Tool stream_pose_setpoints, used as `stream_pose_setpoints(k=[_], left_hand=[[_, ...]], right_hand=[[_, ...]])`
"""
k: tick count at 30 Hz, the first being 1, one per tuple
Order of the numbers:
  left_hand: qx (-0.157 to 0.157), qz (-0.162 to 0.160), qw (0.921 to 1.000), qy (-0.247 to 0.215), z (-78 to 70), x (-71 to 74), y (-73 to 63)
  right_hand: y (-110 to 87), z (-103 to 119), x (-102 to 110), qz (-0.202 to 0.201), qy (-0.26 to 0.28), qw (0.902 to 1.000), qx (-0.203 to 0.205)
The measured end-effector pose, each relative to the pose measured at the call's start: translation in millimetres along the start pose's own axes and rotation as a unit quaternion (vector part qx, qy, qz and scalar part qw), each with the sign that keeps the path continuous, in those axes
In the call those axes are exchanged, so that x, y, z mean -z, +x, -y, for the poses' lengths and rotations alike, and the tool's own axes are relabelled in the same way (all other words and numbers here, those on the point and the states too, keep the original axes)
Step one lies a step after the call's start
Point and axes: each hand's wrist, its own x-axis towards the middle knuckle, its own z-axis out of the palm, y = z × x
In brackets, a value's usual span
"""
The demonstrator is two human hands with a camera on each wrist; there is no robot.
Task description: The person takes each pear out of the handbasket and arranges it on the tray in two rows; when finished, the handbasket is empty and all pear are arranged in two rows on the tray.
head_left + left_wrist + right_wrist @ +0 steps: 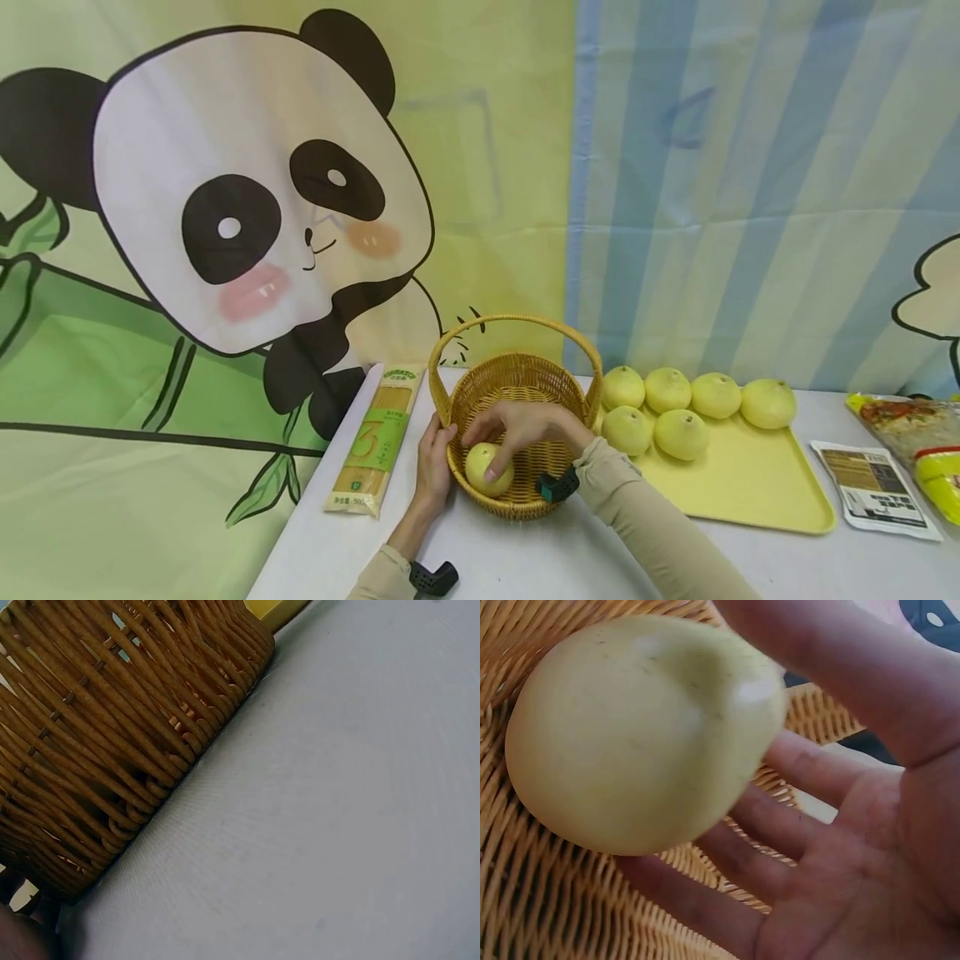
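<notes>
A brown wicker basket (517,367) with a tall arched handle stands upright on the table. My left hand (432,462) holds its left side, the thumb by the rim; part of this hand shows in the left wrist view's lower corner. Inside the basket, at its near left, is a round pale yellow fruit (480,467) like a small pomelo. My right hand (523,423) reaches into the basket and grips this fruit, thumb on one side. In the right wrist view the fruit (637,742) lies between thumb and fingers, its far side hidden.
Several like fruits (681,434) stand on and along a yellow tray (750,483) right of the basket. A pack of noodles (378,442) lies to the left. Farther right are a white-edged pouch (873,492) and a colourful bag (915,433). A panda-printed curtain (495,167) hangs behind.
</notes>
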Motion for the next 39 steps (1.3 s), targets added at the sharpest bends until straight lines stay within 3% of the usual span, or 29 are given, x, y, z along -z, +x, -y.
stream_pose_setpoints(k=[8, 14, 20, 33, 39], left_hand=[[0.003, 0.001, 1.0000, -0.007, 0.4, -1.5, 0.7], [-0.005, 0.005, 0.9999, -0.014, 2.0, -3.0, 1.3], [0.003, 0.001, 1.0000, -0.008, 2.4, -3.3, 1.5], [0.010, 0.001, 0.9999, 0.005, 2.9, -2.4, 0.7], [0.010, 0.000, 0.9999, 0.008, 5.7, -0.4, 2.1]], right_hand=[[7.1, -4, -5, 0.025, -0.037, 0.9988, -0.019], [0.5, -7, -2, -0.021, -0.033, 0.9992, -0.009], [-13.3, -13, 9, -0.067, 0.008, 0.9966, 0.047], [-67.0, 7, 22, -0.167, 0.032, 0.9761, 0.135], [-103.7, 25, 19, -0.194, 0.037, 0.9700, 0.142]])
